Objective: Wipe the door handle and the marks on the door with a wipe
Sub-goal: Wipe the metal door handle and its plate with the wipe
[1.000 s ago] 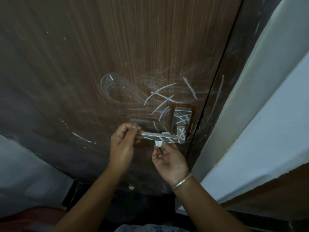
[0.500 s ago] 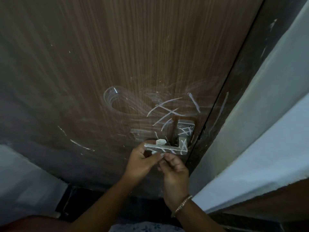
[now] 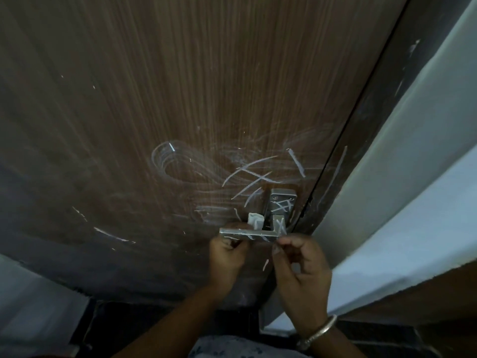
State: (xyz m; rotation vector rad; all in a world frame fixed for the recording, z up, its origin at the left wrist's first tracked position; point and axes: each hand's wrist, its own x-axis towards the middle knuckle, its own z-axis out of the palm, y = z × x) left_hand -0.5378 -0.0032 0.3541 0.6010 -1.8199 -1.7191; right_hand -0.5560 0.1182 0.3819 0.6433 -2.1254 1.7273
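Note:
The metal door handle sticks out of the brown wooden door, with white scribbles on its lever and on its backplate. White chalk-like marks and smears cover the door above and left of it. My left hand reaches from below, with fingers curled round the lever, and holds a small white wipe that pokes up behind the bar. My right hand hovers just under the lever's right bend. Its fingers are curled, thumb and forefinger meet, and nothing shows between them.
The door's edge and dark frame run diagonally to the right of the handle, beside a pale wall. More short white marks lie low on the left of the door. A bangle circles my right wrist.
The wipe passed from my right hand below the lever to my left hand, which now wraps the lever. My right hand drew back to the right. The view shifted downward.

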